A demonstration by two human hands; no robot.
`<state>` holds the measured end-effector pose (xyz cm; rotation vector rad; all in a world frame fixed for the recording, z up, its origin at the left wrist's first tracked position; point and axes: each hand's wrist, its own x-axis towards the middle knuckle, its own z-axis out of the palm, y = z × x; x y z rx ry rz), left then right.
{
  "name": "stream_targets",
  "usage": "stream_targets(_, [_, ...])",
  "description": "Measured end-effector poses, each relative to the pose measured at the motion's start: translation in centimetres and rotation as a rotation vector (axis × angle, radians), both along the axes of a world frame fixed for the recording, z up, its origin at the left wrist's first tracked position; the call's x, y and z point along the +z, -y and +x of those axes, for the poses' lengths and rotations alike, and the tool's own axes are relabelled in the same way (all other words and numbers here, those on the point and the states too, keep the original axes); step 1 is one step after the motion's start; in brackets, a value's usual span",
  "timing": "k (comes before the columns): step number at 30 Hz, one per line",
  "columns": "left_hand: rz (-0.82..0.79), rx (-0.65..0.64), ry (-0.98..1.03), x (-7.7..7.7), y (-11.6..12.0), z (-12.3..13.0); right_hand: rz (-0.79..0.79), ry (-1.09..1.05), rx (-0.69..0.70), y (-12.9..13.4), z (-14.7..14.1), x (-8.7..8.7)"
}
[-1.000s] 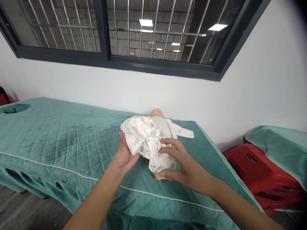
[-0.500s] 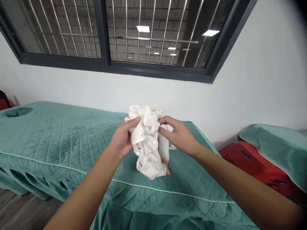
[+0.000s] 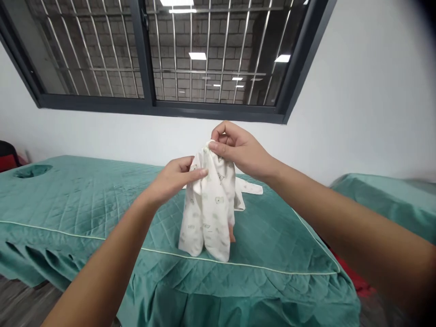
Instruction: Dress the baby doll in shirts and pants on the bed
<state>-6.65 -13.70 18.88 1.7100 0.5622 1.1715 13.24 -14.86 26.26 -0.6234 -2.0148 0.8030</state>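
Note:
A pair of small white baby pants (image 3: 214, 218) with a faint animal print hangs in front of me, its two legs pointing down. My right hand (image 3: 238, 147) pinches the gathered upper edge. Lower and to the left, my left hand (image 3: 180, 175) grips the side of the pants between thumb and fingers. Behind them a white long-sleeved garment lies on the bed, its sleeve (image 3: 252, 187) stretched to the right. A small skin-coloured piece (image 3: 232, 234) shows beside the right pant leg; the rest of it is hidden.
A quilted green bed cover (image 3: 102, 195) with pale piping spreads beneath my hands, with a face hole (image 3: 32, 170) at far left. Another green-covered bed (image 3: 384, 195) stands at right, with something red (image 3: 357, 277) below. A barred window (image 3: 204, 59) is in the wall ahead.
The bunched cloth has opened out into hanging pants. My right hand has risen to its top edge, and more of the white garment behind shows. The view has shifted slightly.

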Motion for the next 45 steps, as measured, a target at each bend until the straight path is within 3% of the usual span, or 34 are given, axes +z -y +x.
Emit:
stream_targets(6, [-0.223, -0.051, 0.248, 0.2, 0.8, 0.3, -0.196, 0.171, 0.016, 0.8, 1.9, 0.0])
stream_targets(11, [-0.309, -0.105, 0.317, -0.5, 0.4, 2.4, -0.370, 0.411, 0.077, -0.1, 2.8, -3.1])
stream_targets(15, [-0.376, -0.227, 0.258, -3.4, -0.2, 3.7, -0.361, 0.168, -0.011, -1.3, 2.9, -5.9])
stream_targets(18, [-0.411, -0.328, 0.019, -5.6, -0.7, 4.0, -0.407, -0.058, -0.033, -2.3, 3.1, -7.2])
stream_targets(20, [-0.431, -0.292, -0.064, -6.7, -1.1, 4.1, -0.439, -0.068, -0.049, -2.8, 3.4, -7.9])
stream_targets(25, [-0.443, -0.020, 0.297, -8.1, -2.4, 4.8, -0.367, 0.145, -0.110, -3.8, 4.6, -10.1])
stream_targets(29, [-0.481, -0.052, 0.261, -8.8, -2.8, 5.5, -0.428, 0.360, -0.007, -3.9, 5.1, -11.5])
stream_targets(31, [-0.507, -0.076, 0.246, -9.3, -2.8, 5.7, -0.472, 0.295, -0.043, -3.9, 5.1, -12.0])
stream_targets(33, [-0.542, -0.126, 0.201, -9.9, -2.6, 5.9, -0.529, 0.099, -0.095, -3.9, 5.0, -12.3])
stream_targets(36, [-0.571, -0.283, 0.082, -10.5, -2.2, 6.0, -0.651, -0.170, -0.151, -3.9, 4.9, -12.7])
stream_targets(40, [-0.534, -0.417, 0.021, -10.4, -1.6, 5.8, -0.729, -0.261, -0.140, -3.5, 5.4, -13.5])
stream_targets(42, [-0.541, -0.362, 0.035, -10.3, -1.5, 5.8, -0.718, -0.211, -0.105, -3.0, 5.9, -13.9])
stream_targets(45, [-0.571, -0.178, 0.214, -10.4, -1.7, 6.1, -0.700, -0.002, -0.019, -2.1, 6.4, -14.4])
